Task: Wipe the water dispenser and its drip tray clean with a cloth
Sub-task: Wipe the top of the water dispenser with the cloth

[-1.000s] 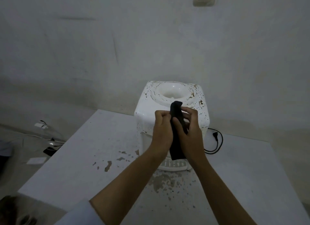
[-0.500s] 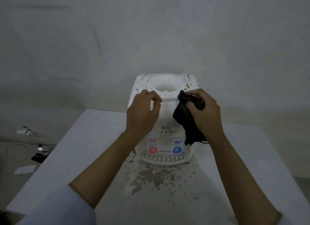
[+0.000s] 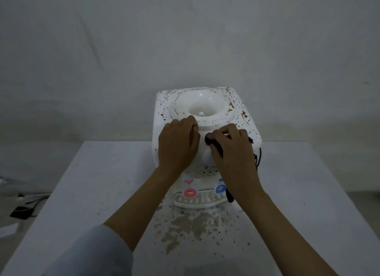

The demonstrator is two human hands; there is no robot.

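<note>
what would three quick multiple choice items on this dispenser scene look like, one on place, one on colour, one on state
1. Where is the cloth?
A. on the drip tray
B. under the right hand on the dispenser top
C. on the table

2. What colours are the two taps?
A. red and blue
B. both green
C. both yellow

3. What state is the dispenser's top in?
A. spotless
B. covered by a bottle
C. speckled with dirt

Answers: B, the right hand grips dark cloth on the front top edge; A, one tap of each colour sits above the drip tray; C, brown specks ring the well.
</note>
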